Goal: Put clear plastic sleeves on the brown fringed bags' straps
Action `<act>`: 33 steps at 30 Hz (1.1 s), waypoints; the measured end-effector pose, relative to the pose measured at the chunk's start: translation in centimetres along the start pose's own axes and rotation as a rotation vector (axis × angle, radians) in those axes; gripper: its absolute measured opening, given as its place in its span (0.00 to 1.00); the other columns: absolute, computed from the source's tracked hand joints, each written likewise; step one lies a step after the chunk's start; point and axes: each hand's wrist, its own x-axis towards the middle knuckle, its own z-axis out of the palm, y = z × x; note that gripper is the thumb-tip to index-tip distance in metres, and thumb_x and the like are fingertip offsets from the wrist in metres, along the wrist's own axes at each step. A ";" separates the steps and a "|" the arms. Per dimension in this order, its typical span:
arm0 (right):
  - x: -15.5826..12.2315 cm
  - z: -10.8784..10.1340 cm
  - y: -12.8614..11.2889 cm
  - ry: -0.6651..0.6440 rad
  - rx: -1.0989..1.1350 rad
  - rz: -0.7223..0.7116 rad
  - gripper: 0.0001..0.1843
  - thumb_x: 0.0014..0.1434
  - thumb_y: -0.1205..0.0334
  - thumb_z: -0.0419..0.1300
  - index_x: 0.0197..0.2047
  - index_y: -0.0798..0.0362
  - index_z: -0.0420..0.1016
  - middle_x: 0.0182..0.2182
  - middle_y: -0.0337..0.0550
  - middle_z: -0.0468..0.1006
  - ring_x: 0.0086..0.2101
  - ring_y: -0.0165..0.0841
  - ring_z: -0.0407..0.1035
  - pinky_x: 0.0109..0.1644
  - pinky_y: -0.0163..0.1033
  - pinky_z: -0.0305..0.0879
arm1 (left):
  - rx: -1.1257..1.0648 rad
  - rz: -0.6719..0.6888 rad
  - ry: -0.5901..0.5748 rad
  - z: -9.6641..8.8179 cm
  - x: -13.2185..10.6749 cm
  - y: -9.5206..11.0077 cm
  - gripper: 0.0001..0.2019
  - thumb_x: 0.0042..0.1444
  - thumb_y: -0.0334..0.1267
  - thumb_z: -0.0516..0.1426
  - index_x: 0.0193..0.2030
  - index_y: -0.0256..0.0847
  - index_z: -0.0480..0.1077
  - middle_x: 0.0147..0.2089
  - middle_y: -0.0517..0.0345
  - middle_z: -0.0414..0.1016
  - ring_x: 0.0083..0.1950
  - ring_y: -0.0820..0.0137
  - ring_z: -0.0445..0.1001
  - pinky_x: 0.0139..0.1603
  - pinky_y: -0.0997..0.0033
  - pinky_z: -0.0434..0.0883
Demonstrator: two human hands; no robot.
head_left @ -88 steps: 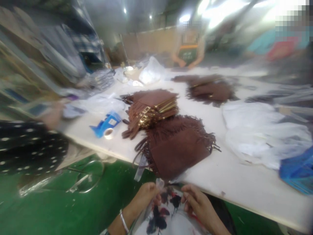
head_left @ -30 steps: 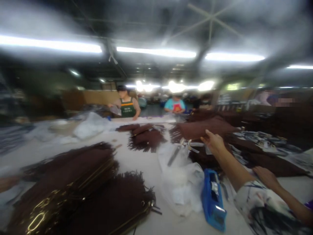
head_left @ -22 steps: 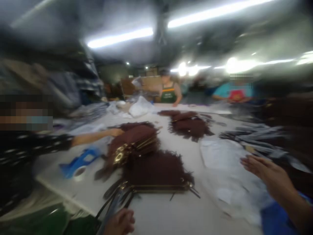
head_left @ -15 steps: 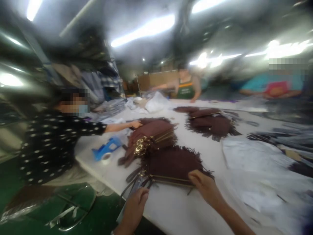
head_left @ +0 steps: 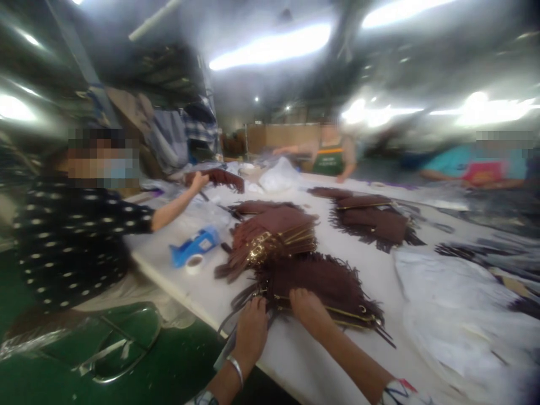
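A dark brown fringed bag (head_left: 320,278) with a gold zipper lies flat at the near edge of the table. My right hand (head_left: 306,306) has its fingers bent over the zippered edge, gripping the bag there. At the bag's left end, beside the strap (head_left: 240,301), my left hand (head_left: 252,326) is closed with curled fingers; what is inside it is hidden. A greyish thing shows partly under the left wrist. Just beyond lies a stack of similar brown bags (head_left: 274,228) with gold rings and zippers.
Left of the stack are a blue tape dispenser (head_left: 194,247) and a tape roll (head_left: 194,264). More brown bags (head_left: 371,216) lie farther back. White sheeting (head_left: 447,304) covers the right side. A co-worker in dotted clothing (head_left: 84,236) sits left; others stand across the table.
My right hand has slid left along the zipper, closer to my left hand, which has moved up to the bag's end. The co-worker's hand has lifted a brown fringed piece off the stack.
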 end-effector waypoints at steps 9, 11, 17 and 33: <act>-6.2 -0.9 0.8 0.104 0.071 0.066 0.20 0.57 0.78 0.53 0.52 0.57 0.67 0.44 0.52 0.75 0.44 0.40 0.69 0.50 0.45 0.65 | -0.497 -0.021 -0.280 -4.4 -2.8 1.9 0.08 0.59 0.35 0.50 0.37 0.39 0.69 0.33 0.49 0.76 0.39 0.59 0.73 0.43 0.59 0.66; -7.5 -0.1 0.4 0.146 0.122 0.090 0.19 0.57 0.78 0.52 0.51 0.56 0.69 0.45 0.51 0.75 0.45 0.41 0.68 0.52 0.45 0.64 | -0.943 -0.193 -0.592 -4.9 -3.6 2.2 0.10 0.59 0.40 0.50 0.39 0.38 0.68 0.26 0.54 0.74 0.27 0.67 0.71 0.32 0.67 0.65; -8.4 -0.5 0.2 0.179 0.188 0.149 0.18 0.59 0.76 0.51 0.50 0.55 0.69 0.45 0.49 0.74 0.47 0.40 0.67 0.55 0.45 0.62 | -1.502 -0.424 -0.857 -4.6 -4.4 2.9 0.19 0.54 0.48 0.57 0.45 0.34 0.66 0.30 0.49 0.78 0.26 0.70 0.74 0.31 0.73 0.65; -11.8 -0.8 -2.0 0.252 0.426 0.273 0.14 0.63 0.70 0.49 0.47 0.54 0.73 0.48 0.51 0.74 0.50 0.43 0.65 0.57 0.51 0.60 | -1.042 -0.396 -0.206 1.0 -5.5 0.8 0.19 0.55 0.42 0.53 0.52 0.37 0.68 0.50 0.45 0.74 0.50 0.57 0.74 0.52 0.54 0.69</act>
